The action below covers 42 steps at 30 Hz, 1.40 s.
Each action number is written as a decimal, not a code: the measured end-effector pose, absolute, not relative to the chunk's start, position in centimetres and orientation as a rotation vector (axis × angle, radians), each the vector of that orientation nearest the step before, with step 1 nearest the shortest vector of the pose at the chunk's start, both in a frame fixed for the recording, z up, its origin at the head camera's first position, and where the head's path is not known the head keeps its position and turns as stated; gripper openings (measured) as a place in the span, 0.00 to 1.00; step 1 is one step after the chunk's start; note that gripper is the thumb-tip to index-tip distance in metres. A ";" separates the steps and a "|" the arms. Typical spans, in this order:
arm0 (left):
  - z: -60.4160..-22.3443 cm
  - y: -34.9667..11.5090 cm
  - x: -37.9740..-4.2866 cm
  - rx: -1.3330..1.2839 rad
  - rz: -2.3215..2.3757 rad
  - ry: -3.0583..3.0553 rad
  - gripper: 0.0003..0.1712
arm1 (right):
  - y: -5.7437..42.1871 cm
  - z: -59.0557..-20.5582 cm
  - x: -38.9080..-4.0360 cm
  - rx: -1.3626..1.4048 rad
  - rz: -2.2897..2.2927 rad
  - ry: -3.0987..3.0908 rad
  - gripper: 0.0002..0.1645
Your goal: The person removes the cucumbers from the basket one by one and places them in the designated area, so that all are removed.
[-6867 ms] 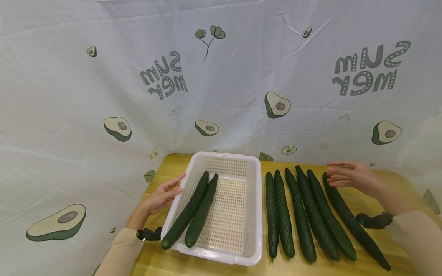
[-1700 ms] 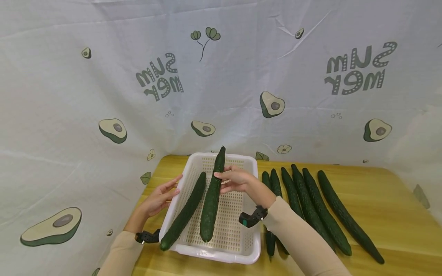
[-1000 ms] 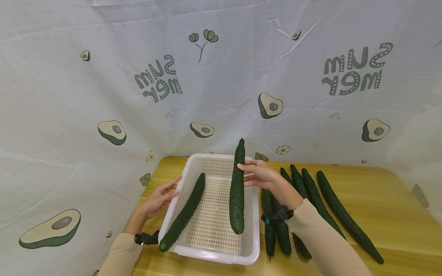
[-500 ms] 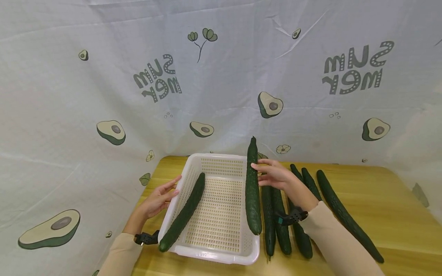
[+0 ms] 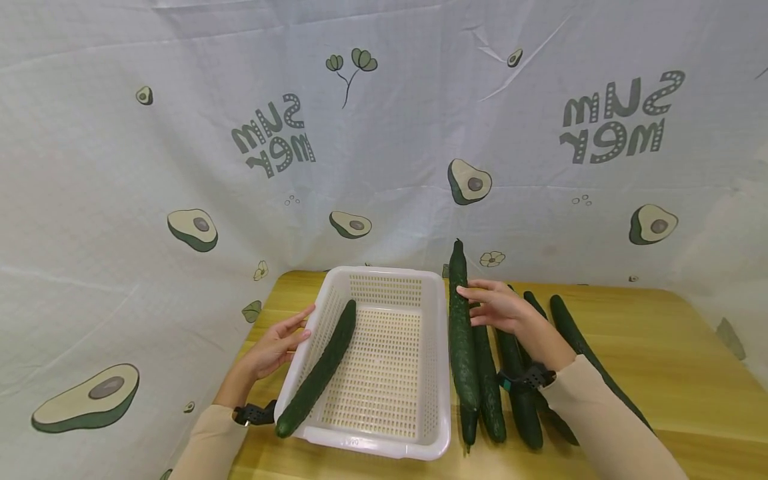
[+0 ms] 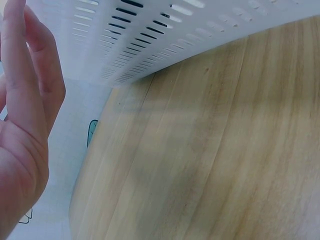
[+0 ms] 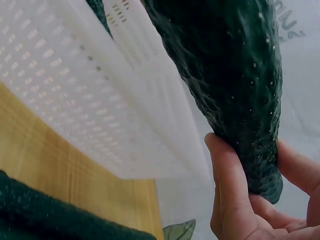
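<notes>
In the head view my right hand pinches a dark green cucumber near its upper end, just right of the white plastic basket. The cucumber stands raised at its stem end and overlaps the leftmost one of the row. The right wrist view has thumb and fingers on either side of the held cucumber. My left hand touches the basket's left side with fairly straight fingers. One cucumber leans inside the basket along its left wall, its lower end over the front rim.
Several cucumbers lie in a row on the wooden table; among them are one beside the held one and one at the far right. The right forearm covers part of the row. A printed curtain hangs behind the table.
My right hand first hovered by the rightmost cucumber. It then lifted one of the two cucumbers from the basket and carried it right, past the rim. The left hand stayed at the basket.
</notes>
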<state>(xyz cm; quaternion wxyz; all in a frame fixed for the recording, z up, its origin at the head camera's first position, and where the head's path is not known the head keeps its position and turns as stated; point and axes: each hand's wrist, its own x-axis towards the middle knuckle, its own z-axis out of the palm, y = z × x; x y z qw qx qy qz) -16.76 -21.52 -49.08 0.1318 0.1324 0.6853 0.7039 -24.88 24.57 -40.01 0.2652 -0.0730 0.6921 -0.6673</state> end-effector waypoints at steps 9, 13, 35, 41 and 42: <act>-49.1 -21.6 -16.7 0.388 2.048 1.974 0.35 | 27.3 -40.4 -25.1 -0.216 -1.756 1.915 0.52; -49.2 -21.5 -16.7 0.394 2.049 1.965 0.35 | 28.8 -40.8 -25.4 -0.277 -1.730 1.927 0.51; -48.9 -21.4 -17.0 0.364 2.050 1.986 0.35 | 35.9 -42.6 -25.9 -0.411 -1.614 2.074 0.46; -48.9 -21.4 -16.9 0.367 2.051 1.981 0.35 | 37.9 -43.1 -25.6 -0.421 -1.569 2.106 0.45; -48.9 -21.4 -16.9 0.369 2.050 1.979 0.35 | 38.2 -43.3 -25.6 -0.423 -1.558 2.108 0.45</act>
